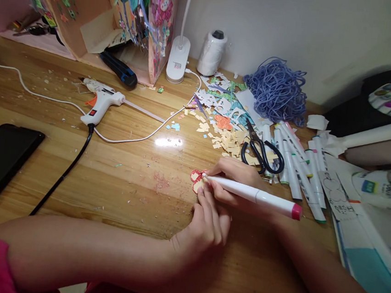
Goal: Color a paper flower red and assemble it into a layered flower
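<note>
A small cream paper cutout (197,176) with a red-coloured edge lies on the wooden table (137,177). My left hand (209,221) rests just below it, its closed fingertips pressing the lower right edge of the cutout. In my right hand (236,175) is a white marker (253,192) with a pink-red end, its tip touching the paper. The fingers of my right hand hide part of the cutout's right side. Reddish smudges mark the wood left of the cutout.
Black-handled scissors (262,150), paper scraps (232,141) and several markers (297,168) lie beyond my right hand. Blue yarn (278,92) is behind them. A glue gun (99,102) with cables and a phone (2,164) are at left; papers (362,241) at right.
</note>
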`<state>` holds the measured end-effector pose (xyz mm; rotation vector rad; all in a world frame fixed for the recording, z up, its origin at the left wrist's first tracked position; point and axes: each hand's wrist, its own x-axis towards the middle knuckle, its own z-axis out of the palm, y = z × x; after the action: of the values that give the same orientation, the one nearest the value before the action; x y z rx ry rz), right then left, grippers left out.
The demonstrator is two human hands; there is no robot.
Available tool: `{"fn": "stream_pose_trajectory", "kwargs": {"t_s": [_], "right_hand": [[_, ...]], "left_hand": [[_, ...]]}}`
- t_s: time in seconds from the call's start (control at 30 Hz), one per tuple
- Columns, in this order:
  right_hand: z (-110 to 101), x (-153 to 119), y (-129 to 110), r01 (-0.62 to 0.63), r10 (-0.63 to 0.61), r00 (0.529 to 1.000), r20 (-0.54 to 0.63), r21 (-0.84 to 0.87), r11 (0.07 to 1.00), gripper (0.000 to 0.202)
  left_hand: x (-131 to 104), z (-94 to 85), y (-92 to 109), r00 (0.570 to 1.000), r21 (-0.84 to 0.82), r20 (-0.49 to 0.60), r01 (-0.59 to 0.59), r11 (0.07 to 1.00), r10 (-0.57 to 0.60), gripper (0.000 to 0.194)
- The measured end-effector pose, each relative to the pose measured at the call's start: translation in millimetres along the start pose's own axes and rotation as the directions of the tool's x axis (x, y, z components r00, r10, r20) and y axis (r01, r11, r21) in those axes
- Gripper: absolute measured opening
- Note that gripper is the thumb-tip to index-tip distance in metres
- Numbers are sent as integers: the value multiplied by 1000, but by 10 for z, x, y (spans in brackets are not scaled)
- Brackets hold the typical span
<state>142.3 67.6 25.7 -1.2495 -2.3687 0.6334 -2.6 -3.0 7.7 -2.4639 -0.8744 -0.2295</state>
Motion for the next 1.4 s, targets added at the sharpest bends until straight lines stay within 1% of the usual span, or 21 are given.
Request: {"fn": "stream_pose_trajectory", "kwargs": {"t_s": [0.1, 0.2, 0.37, 0.5, 0.6, 0.7, 0.87, 1.0, 1.07, 1.13, 1.27, 1.33, 1.4], "right_hand": [[18, 12, 3, -14, 14, 1000, 23, -4, 1000, 3], [24, 19, 7, -12, 13, 999, 39, -13, 1000, 3], [-5, 6, 12, -17, 18, 998, 65, -18, 1000, 6], [-1, 0, 18, 0, 0, 1000, 5, -1, 1000, 5], [12, 7, 22, -1, 1, 1000, 25, -15, 1000, 3], [10, 16, 20, 4, -4, 999, 49, -14, 1000, 3], [-1, 13, 25, 22, -22, 1000, -8, -4, 1000, 4], [3, 1, 31, 13, -13, 999, 31, -8, 1000, 1], [10, -1, 19, 17, -17, 1000, -1, -1, 1000, 2], [20, 2, -2, 17, -16, 1000, -24, 14, 1000, 4], [29, 15, -32, -13, 13, 999, 38, 17, 1000, 6], [25, 19, -35, -26, 25, 998, 63, 15, 1000, 6], [21, 21, -34, -33, 31, 997, 64, 27, 999, 7]], "left_hand": [[7, -7, -2, 1000, -14, 0, 25, 1000, -25, 24], [11, -6, 6, 999, -20, 15, 33, 999, -32, 26], [2, 8, 18, 1000, -10, -3, 29, 1000, -29, 26], [2, 2, 4, 1000, 0, -8, 21, 1000, -21, 23], [6, -7, -6, 1000, -12, 19, 9, 1000, -9, 21], [5, -7, 3, 1000, -19, 5, 21, 1000, -21, 21], [1, -3, 17, 999, -25, -14, 45, 999, -46, 23], [2, 0, 15, 999, -33, -5, 42, 999, -42, 22], [0, 1, 17, 999, -13, -22, 38, 999, -38, 25], [-3, 0, 20, 999, -7, -9, 31, 1000, -31, 29], [-8, -4, 21, 999, -32, 39, 3, 999, -2, 25], [-8, -2, 20, 1000, -16, 21, 8, 1000, -8, 25], [-7, 0, 20, 1000, -9, 13, 19, 1000, -19, 26]]}}
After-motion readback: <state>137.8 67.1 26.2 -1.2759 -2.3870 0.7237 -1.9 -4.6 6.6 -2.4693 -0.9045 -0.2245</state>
